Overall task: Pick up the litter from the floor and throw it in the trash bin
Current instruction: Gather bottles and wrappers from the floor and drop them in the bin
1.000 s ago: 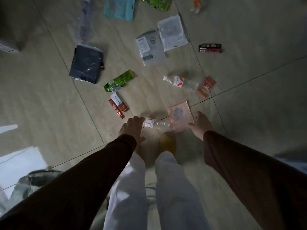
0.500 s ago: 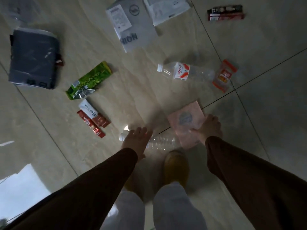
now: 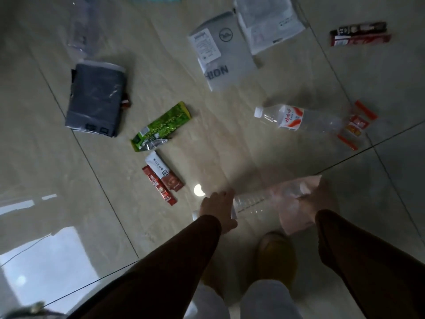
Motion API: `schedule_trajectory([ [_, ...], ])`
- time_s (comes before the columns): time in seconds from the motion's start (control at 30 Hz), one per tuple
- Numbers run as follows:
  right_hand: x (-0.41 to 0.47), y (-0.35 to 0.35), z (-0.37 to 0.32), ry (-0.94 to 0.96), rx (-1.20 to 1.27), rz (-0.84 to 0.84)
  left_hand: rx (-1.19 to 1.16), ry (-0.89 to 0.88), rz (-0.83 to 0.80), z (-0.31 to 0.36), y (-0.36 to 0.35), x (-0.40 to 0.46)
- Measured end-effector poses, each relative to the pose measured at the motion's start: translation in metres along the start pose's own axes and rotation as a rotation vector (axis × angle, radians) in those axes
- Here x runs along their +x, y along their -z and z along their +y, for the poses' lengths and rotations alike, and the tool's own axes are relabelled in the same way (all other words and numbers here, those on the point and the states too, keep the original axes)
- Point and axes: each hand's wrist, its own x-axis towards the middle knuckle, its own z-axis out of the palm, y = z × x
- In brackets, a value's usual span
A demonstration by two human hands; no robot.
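Litter is scattered over a beige tiled floor. My left hand [image 3: 217, 209] is wrapped around the neck end of a clear empty plastic bottle [image 3: 254, 202] low in the view. My right hand [image 3: 318, 195] grips a pale pink plastic wrapper [image 3: 295, 214], lifted off the tiles and overlapping the bottle's other end. Farther out lie a second bottle with a red and white label [image 3: 299, 118], a green snack bag [image 3: 162, 126], red and white sachets [image 3: 163, 178] and an orange-edged clear wrapper [image 3: 355, 124]. No trash bin is in sight.
A dark grey packet [image 3: 96, 99], grey mailer bags [image 3: 222, 51], a white mailer [image 3: 268, 21] and a dark red wrapper [image 3: 360, 34] lie farther back. My yellow slipper [image 3: 274, 252] stands below the hands. A bright window reflection [image 3: 48, 256] marks the floor at lower left.
The view has closed in on the floor. My left hand has closed on the clear bottle, and my right hand has lifted the pink wrapper off the tiles.
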Motion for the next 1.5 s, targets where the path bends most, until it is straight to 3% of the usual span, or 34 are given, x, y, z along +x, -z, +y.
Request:
schedule_trajectory([
  [0.17, -0.03, 0.011, -0.017, 0.098, -0.318, 0.004, -0.161, 0.063, 0.075, -0.03, 0.03, -0.025],
  [0.33, -0.093, 0.05, -0.051, 0.433, -0.559, 0.208, -0.292, 0.188, 0.161, -0.071, 0.086, -0.057],
  [0.47, -0.1, 0.094, -0.077, 0.673, -0.656, 0.343, -0.186, 0.254, 0.275, -0.096, 0.138, -0.054],
  [0.57, -0.074, 0.12, -0.104, 0.676, -0.654, 0.424, -0.064, 0.294, 0.284, -0.114, 0.167, -0.032],
  [0.7, -0.021, 0.12, -0.139, 0.686, -0.573, 0.342, 0.012, 0.287, 0.264, -0.136, 0.184, 0.011],
  [0.97, 0.043, 0.089, -0.145, 0.614, -0.509, 0.269, 0.18, 0.321, 0.139, -0.151, 0.181, 0.094],
  [1.13, 0.023, 0.097, -0.134, 0.355, -0.035, 0.144, 0.357, 0.188, 0.233, -0.118, 0.2, 0.087],
  [1.33, 0.0, 0.133, -0.095, 0.073, 0.491, 0.084, 0.228, -0.052, 0.291, -0.029, 0.24, 0.064],
  [1.5, 0.033, 0.156, -0.07, -0.048, 0.547, 0.118, 0.058, -0.172, 0.307, 0.037, 0.259, 0.095],
])
